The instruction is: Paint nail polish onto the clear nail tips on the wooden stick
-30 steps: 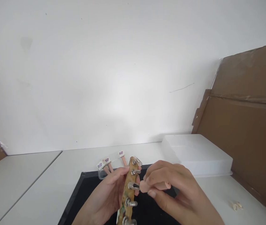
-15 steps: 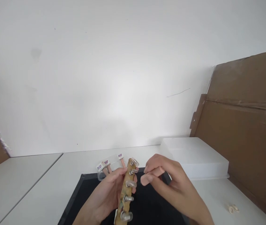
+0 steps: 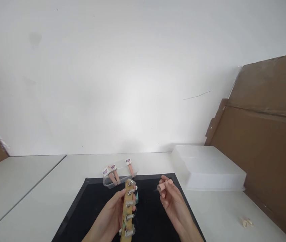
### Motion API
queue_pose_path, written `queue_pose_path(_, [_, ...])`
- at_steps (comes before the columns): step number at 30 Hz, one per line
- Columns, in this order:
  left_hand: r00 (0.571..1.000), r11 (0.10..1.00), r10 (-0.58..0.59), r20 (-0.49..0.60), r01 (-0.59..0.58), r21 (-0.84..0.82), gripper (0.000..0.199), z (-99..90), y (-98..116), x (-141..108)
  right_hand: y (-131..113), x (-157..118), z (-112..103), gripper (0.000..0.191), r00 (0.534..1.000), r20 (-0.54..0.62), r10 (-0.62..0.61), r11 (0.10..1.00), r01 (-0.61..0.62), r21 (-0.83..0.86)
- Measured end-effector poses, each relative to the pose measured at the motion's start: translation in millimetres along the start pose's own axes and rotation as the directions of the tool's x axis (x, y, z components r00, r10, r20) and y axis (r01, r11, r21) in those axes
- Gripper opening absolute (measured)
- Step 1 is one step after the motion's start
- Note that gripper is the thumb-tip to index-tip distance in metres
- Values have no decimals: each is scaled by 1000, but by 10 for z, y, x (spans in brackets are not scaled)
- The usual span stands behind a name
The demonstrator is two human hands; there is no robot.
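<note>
My left hand (image 3: 112,212) grips a narrow wooden strip (image 3: 127,211), held steeply tilted. Several clear, rounded pieces on metal fittings stick out along its face. My right hand (image 3: 175,202) pinches a short pink tube (image 3: 165,185) between thumb and fingers, its hollow-looking end turned left toward the strip. A clear gap separates the tube from the strip. Partly hidden behind the strip is a small teal object with a white top (image 3: 136,197), its kind unclear. A black mat (image 3: 148,224) lies beneath both hands.
Beyond the mat's far edge, a clear plastic tray (image 3: 122,166) holds pink tubes with printed white cards (image 3: 116,175). A translucent white box (image 3: 208,168) stands at the right, before a brown cardboard panel (image 3: 266,141). Small cream rings (image 3: 245,223) lie on the white table (image 3: 223,215).
My right hand has lowered and rolled over, turning the pink tube's end to the left. My left hand has shifted slightly left with the strip. More of the tray shows.
</note>
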State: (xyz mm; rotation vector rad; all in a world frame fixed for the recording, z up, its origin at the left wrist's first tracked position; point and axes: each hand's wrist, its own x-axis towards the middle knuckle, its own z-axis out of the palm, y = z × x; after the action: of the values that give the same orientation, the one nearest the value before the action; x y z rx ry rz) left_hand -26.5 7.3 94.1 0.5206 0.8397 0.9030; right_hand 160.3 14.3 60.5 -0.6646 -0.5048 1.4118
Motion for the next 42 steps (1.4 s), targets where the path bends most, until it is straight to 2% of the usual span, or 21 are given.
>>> queue_pose_path(2, [1000,999,3,18,-2,-36,31,-76,-70,71,108,33,-68,28,997,-7,79,996,-78,48])
queue_pose_path(6, [999,997,-20,41,24,-80,28,-228,-205,197,267,15,-31,18,989,53,137,990,-136,-35])
queue_pose_path(11, [995,992,-83,52,88,-91,32,-436,-336,335,427,45,21,27,983,92,159,986,-154,-61])
queue_pose_path(15, [991,991,-108,78,113,-74,43,-524,-343,430,470,95,2,31,975,110,195,981,-194,-23])
queue_pose_path(21, [991,988,-119,61,124,-92,36,-515,-285,478,508,107,-8,23,957,161,240,970,-242,-6])
queue_pose_path(26, [992,990,-109,63,114,-80,36,-518,-255,460,557,157,-86,16,965,139,221,973,-228,37])
queue_pose_path(33, [993,991,-103,58,107,-79,34,-535,-233,471,479,219,-107,9,981,75,181,978,-188,86])
queue_pose_path(37, [988,991,-98,116,107,-75,30,-523,-284,489,461,212,-110,7,983,56,175,975,-181,125])
queue_pose_path(42, [953,977,-190,237,208,-53,29,-484,-439,482,417,240,-178,7,992,29,120,974,-124,188])
